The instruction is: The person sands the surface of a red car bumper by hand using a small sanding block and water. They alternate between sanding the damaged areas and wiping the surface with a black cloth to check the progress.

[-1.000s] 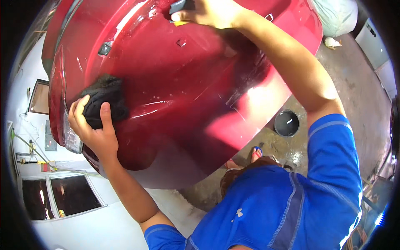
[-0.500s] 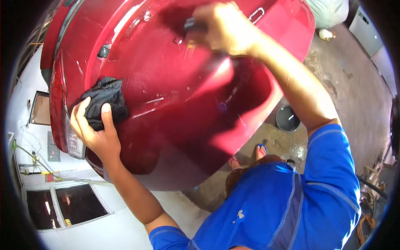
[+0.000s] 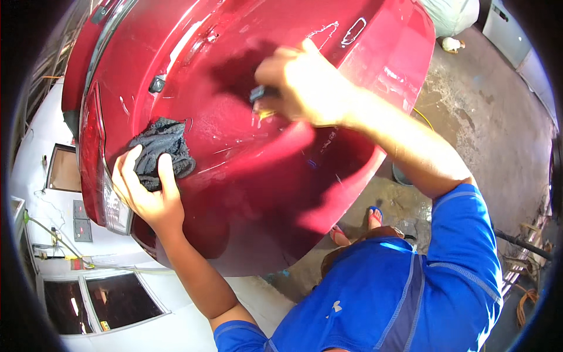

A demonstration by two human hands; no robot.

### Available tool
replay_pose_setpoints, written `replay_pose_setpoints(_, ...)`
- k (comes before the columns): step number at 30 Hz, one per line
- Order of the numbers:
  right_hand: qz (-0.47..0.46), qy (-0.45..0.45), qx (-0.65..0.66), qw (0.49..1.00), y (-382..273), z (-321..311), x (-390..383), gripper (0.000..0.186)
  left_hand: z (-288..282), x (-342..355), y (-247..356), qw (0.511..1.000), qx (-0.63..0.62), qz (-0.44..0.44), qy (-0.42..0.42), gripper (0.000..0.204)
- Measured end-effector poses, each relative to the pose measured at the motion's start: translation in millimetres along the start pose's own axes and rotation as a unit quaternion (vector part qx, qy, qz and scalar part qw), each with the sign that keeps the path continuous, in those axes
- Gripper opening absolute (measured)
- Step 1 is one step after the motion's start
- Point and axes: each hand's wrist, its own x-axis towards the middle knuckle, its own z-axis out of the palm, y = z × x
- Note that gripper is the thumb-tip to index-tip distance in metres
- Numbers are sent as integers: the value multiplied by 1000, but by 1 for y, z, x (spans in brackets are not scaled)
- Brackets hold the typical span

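Note:
A glossy red car panel (image 3: 246, 217), wet in places, fills the upper middle of the view. My left hand (image 3: 146, 196) holds a crumpled black cloth (image 3: 161, 146) against its left part, thumb and fingers curved round the cloth's near side. Over the panel's middle, my right hand (image 3: 299, 88) grips a small dark block (image 3: 264, 94) with a yellow part showing below it. The block's exact kind is not clear, since my fingers cover much of it. Pale wet streaks lie on the paint beside it.
Left of my left hand is the car's lamp (image 3: 117, 205). A dark bucket (image 3: 400, 174) stands on the floor, partly behind my right forearm. A small white animal (image 3: 451, 45) is at the far right, near a pale covered bulk (image 3: 451, 14). A coiled orange cable (image 3: 524, 308) lies lower right.
My right hand has come nearer to me across the panel with the block. My left hand stays on the cloth at the panel's left. The whole view has shifted slightly.

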Motion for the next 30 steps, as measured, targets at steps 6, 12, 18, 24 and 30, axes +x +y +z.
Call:
replay_pose_setpoints(6, -28, -13, -86, 996, 5, -6, 2, 34, 1, -1, 1, 1000, -12, -9, -12, 48)
replay_pose_setpoints(12, 173, 95, 14, 980, 87, -32, 15, 25, 4, 8, 15, 1000, -22, -7, -10, 48)
replay_pose_setpoints(18, 144, -5, -6, 990, 47, -30, 16, 26, 0, 1, 6, 1000, -7, 0, -8, 47)
replay_pose_setpoints(24, 9, -36, 19, 999, -48, 15, -18, 29, -8, 11, 12, 990, 9, 111, -90, 52)
replay_pose_setpoints(30, 15, -45, 23, 999, -56, 25, -10, 32, -5, 19, 27, 984, -47, 106, -138, 56)
